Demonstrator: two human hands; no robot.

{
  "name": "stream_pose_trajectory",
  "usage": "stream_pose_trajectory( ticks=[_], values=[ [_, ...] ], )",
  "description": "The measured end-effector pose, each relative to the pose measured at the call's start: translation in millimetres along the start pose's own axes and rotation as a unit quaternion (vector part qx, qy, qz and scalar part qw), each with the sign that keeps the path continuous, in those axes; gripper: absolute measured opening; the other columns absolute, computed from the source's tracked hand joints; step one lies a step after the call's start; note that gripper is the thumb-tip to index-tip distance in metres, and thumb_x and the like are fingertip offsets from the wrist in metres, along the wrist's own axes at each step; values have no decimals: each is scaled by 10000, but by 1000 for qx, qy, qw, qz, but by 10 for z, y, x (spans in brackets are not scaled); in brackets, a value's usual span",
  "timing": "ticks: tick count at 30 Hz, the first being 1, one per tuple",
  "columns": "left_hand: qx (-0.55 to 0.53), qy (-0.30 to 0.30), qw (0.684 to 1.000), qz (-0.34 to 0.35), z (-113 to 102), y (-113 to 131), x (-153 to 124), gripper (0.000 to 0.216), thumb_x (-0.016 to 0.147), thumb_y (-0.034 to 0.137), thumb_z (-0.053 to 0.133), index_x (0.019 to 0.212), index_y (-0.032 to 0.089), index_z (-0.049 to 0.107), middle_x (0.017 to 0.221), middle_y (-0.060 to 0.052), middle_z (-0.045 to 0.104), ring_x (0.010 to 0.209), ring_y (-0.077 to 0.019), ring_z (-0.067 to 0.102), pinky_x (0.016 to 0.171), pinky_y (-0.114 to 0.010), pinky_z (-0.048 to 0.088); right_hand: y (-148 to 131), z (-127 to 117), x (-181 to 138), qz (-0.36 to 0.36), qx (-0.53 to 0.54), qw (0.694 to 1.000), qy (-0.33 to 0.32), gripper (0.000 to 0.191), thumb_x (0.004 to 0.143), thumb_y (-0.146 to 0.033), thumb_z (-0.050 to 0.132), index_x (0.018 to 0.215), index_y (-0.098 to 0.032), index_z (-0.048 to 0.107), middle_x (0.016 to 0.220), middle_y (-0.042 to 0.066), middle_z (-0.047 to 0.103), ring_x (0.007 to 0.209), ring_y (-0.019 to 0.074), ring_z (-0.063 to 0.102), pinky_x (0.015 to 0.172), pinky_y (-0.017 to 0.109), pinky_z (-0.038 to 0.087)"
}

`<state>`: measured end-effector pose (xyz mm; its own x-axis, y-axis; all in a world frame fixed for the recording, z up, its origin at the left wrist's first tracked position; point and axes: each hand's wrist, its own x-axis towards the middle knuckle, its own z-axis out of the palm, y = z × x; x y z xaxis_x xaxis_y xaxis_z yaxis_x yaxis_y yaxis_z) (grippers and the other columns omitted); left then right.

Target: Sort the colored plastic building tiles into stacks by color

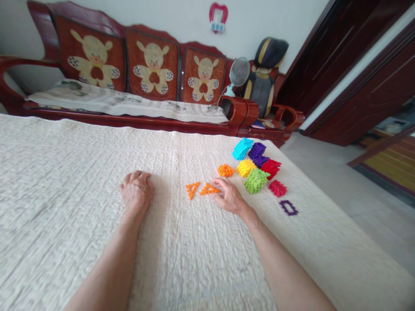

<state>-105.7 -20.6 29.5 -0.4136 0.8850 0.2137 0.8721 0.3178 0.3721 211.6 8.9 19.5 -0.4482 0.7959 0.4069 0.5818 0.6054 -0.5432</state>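
Observation:
My right hand (230, 196) has its thumb and fingertips on the right corner of an orange triangular frame piece (210, 189), gripping it at the cloth. A second orange triangular piece (192, 190) lies just left of it, a small gap between them. My left hand (137, 190) rests on the cream quilted cloth (181, 250), fingers curled under, with nothing visible in it. Beyond my right hand sits a small stack of orange pieces (226, 170). Beside it stand yellow (246, 168) and green stacks (256, 180) with toothed edges.
Behind these are a light blue stack (242, 149), purple stacks (257, 151) and red stacks (271, 168). A single purple frame piece (288, 207) lies near the right edge. A wooden sofa (145, 119) and a small fan (239, 72) are past the far edge.

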Motion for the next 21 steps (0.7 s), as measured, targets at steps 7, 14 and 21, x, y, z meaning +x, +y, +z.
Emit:
stream_pose_trajectory(
  ticks=[7,14,21],
  values=[
    [6,2,1000,-6,15,-3,6,330,933,219,413,1082,244,706,1296,-72,644,1269,-296,491,1000,-482,412,-68,-1,11,-28,-34,999,-13,344,781,-135,613,1119,-199,631,1120,101,654,1090,242,623,967,432,528],
    [3,5,1000,0,23,-13,14,333,927,227,417,1073,240,715,1280,-86,648,1256,-312,499,1015,-513,407,-235,51,29,-63,-64,996,-10,388,848,-171,609,1234,-210,618,1228,119,650,1193,265,577,1035,466,481],
    [5,4,1000,-5,28,-10,14,333,937,213,418,1095,224,710,1343,-82,630,1283,-313,490,1037,-520,409,-290,111,18,-65,-98,992,-54,378,883,-52,467,1178,-213,639,1164,96,638,1099,223,583,999,408,492]
  ],
)
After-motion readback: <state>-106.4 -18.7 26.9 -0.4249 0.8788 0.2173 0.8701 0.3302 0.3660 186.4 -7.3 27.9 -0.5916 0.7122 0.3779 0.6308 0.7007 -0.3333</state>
